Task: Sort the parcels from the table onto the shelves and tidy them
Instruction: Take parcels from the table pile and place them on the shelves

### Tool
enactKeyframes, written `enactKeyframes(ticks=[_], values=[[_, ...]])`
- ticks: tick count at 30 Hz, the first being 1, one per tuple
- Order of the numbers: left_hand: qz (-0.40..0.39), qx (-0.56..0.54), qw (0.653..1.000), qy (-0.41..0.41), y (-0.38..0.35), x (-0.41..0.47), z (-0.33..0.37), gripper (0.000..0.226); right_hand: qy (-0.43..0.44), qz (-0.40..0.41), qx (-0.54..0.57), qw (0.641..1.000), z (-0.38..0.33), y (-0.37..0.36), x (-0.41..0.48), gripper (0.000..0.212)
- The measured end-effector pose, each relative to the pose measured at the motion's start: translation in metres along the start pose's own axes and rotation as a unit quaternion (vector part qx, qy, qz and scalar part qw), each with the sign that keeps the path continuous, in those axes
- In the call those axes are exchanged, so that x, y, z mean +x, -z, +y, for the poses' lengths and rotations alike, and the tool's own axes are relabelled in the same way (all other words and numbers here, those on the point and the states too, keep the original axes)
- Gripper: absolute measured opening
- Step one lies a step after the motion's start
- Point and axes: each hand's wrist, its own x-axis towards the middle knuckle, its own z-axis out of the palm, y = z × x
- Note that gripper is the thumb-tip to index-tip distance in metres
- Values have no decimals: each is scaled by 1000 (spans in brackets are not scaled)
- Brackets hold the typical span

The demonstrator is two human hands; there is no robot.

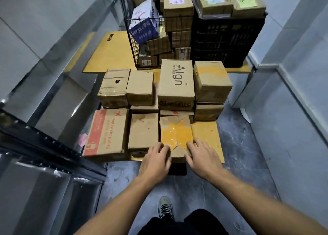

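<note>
Both arms reach forward at 12 o'clock. Left hand and right hand rest with fingers spread on the near edge of a box with yellow tape, one on each side; neither has closed around it. It sits on the yellow worktop, beside a plain box and a red-printed box. More boxes are piled behind.

Two hands, the left hand and right hand, rest on one yellow-taped parcel. Beyond that grip, about ten more cardboard boxes stand on the table. Farther off stand two containers: one wire basket and one black crate.
</note>
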Motion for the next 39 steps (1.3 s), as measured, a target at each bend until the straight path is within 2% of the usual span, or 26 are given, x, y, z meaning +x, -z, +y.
enactKeyframes(ticks=[5, 10, 17, 22, 28, 33, 36, 39], values=[[3, -52, 997, 60, 0, -2, 10, 36, -30, -17, 115, 993, 7, -4, 10, 45], [5, -80, 991, 111, -5, 3, 24, 41, -39, -54, 266, 962, 13, -6, 17, 54], [39, -165, 969, 180, -15, 2, 49, 51, -36, -24, 362, 931, 35, 5, 14, 38], [120, -218, 955, 160, -6, -2, 69, 46, -41, 13, 442, 896, 53, 15, 7, 30], [219, -371, 895, 112, 14, -9, 95, 47, -16, 49, 528, 848, 63, 28, 0, 30], [326, -358, 865, 131, 20, -19, 106, 33, 16, 48, 612, 789, 72, 45, -5, 39], [321, -368, 862, 137, 19, -23, 112, 34, 37, 33, 642, 765, 74, 57, -12, 47], [303, -379, 865, 128, 20, -26, 118, 49, 46, 12, 666, 744, 77, 65, -16, 42]])
